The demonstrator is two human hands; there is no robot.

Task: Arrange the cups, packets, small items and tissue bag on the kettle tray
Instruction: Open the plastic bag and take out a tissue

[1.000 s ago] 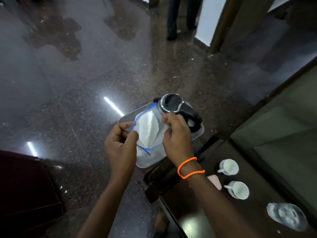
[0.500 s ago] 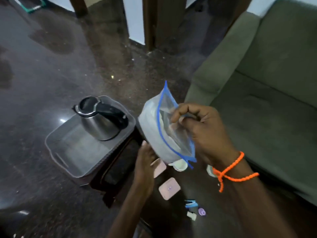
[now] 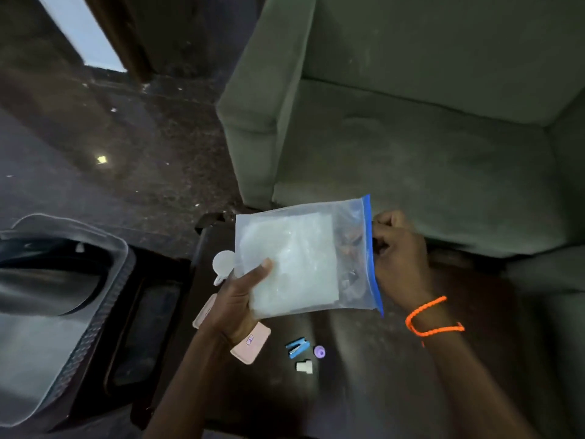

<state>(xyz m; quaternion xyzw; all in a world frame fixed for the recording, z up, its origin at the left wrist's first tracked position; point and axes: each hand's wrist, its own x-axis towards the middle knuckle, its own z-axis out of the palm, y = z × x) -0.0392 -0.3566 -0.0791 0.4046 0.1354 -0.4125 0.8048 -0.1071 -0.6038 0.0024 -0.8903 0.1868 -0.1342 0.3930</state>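
Head view, left to right: the kettle tray (image 3: 95, 299) now sits far left. Our left hand (image 3: 235, 301) has joined in, its grip grasping the tissue bag (image 3: 294, 261) above the worktop (image 3: 364, 375); our right hand (image 3: 400, 261) pinches its blue seal. Bagging seems finished; tray placement comes next.

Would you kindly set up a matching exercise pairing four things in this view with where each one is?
Things:
1. tissue bag
2. blue clip
3. tray
4. orange band

Places:
A. around the right wrist
B. at the left edge of the view
C. held in both hands
D. on the dark table beside a purple cap

Pairs: 1-C, 2-D, 3-B, 4-A
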